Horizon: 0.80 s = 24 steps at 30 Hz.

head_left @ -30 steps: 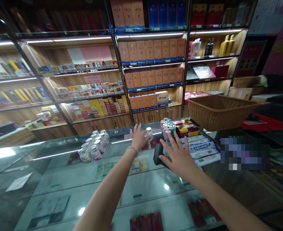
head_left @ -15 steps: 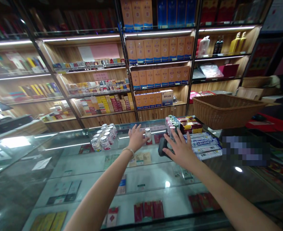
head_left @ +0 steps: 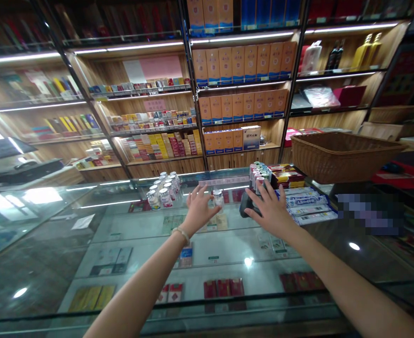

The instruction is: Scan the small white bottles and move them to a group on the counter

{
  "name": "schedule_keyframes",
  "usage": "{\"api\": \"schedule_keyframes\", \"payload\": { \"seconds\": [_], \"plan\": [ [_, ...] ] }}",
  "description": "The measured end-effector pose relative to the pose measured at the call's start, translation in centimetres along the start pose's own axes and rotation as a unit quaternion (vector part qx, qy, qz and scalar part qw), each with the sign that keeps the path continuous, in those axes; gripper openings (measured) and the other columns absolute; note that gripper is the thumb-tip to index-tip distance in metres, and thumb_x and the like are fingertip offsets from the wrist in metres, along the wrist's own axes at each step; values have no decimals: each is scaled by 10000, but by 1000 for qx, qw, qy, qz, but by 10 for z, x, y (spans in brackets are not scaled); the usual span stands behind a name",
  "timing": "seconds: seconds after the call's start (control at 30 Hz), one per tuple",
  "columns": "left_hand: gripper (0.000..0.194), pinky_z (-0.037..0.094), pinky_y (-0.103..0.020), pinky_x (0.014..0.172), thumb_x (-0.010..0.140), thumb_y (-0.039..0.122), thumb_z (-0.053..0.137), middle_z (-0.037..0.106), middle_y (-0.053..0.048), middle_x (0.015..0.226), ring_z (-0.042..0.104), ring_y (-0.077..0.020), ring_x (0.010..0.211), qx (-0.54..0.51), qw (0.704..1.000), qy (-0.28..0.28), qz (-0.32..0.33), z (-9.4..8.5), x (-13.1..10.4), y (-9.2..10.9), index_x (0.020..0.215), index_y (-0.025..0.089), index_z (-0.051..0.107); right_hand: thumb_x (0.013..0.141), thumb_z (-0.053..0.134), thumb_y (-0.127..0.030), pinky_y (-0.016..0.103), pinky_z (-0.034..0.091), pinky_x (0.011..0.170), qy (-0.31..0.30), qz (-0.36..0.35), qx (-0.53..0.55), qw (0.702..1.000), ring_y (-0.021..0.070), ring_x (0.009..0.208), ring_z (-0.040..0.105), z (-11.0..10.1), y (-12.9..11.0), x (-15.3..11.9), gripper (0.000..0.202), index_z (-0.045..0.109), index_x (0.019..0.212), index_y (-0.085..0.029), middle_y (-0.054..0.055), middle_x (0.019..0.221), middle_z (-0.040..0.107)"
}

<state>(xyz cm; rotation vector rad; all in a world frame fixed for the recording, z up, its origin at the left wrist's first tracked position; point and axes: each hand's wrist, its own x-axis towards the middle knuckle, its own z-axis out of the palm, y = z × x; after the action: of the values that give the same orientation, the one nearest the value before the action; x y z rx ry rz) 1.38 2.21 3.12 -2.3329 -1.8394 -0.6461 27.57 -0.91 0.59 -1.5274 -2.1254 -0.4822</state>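
Note:
Reaching over the glass counter [head_left: 192,277], my left hand [head_left: 200,210] has its thumb and index finger at a small clear jar [head_left: 217,202] with a silver lid. The thumb lies against the jar's near side; the other fingers are loosely spread, and their contact with it is partly hidden. Farther left, several similar jars [head_left: 164,192] with pale lids stand together. My right hand [head_left: 272,209] is spread palm-down with nothing in it. It hovers by a black block-like object [head_left: 246,205] and partly covers a cluster of coloured tubes [head_left: 259,171].
Blue-white packs [head_left: 308,204] and red-yellow packs [head_left: 287,173] lie right of my right hand, with a wicker basket [head_left: 344,157] behind. Cigarette packs [head_left: 224,291] sit beneath the glass. Shelves of orange boxes [head_left: 244,61] line the back wall.
The view has shifted, so shelves and counter goods appear farther right and higher. Against the counter, my left hand and the single jar have moved left and nearer. My right hand stays spread.

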Motion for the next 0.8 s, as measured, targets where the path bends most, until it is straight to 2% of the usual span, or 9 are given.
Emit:
{"api": "schedule_keyframes", "payload": {
  "seconds": [0.1, 0.27, 0.43, 0.63, 0.8],
  "plan": [
    [323, 237, -627, 1229, 819, 477, 736, 473, -81, 1578, 302, -362, 1516, -3, 1000, 13, 4, 0, -13, 3, 1054, 257, 742, 1018, 352, -581, 678, 71, 1197, 0, -7, 1, 1000, 354, 1550, 185, 0, -1, -1, 597, 445, 1532, -292, 131, 1682, 266],
    [315, 152, -647, 1249, 822, 470, 734, 469, -77, 1582, 285, -361, 1523, -3, 1000, 27, 3, 6, -27, 6, 1053, 255, 739, 1018, 362, -574, 682, 53, 1197, -8, -16, 1, 1000, 349, 1557, 153, -1, -5, -3, 599, 431, 1540, -287, 132, 1688, 245],
    [332, 184, -631, 1248, 811, 463, 752, 487, -75, 1571, 297, -345, 1522, -23, 999, 22, -31, 9, -30, 8, 1070, 257, 725, 1023, 364, -554, 675, 58, 1199, -12, -25, -3, 1000, 343, 1553, 165, -4, -10, -4, 584, 434, 1539, -290, 122, 1687, 253],
    [368, 199, -616, 1248, 823, 483, 738, 513, -84, 1548, 318, -332, 1514, -34, 998, 26, -38, 16, -34, 8, 1102, 250, 681, 1032, 332, -558, 655, 74, 1207, -8, -22, 11, 1000, 327, 1561, 151, -4, -14, -4, 585, 428, 1541, -285, 121, 1683, 267],
    [470, 189, -606, 1252, 785, 497, 776, 527, -120, 1525, 319, -332, 1511, -34, 999, 23, -30, 20, -36, 8, 1148, 235, 635, 1031, 329, -573, 644, 84, 1213, -35, -42, 32, 998, 329, 1566, 135, -4, -25, 6, 605, 404, 1555, -281, 121, 1691, 244]
  ]
}}
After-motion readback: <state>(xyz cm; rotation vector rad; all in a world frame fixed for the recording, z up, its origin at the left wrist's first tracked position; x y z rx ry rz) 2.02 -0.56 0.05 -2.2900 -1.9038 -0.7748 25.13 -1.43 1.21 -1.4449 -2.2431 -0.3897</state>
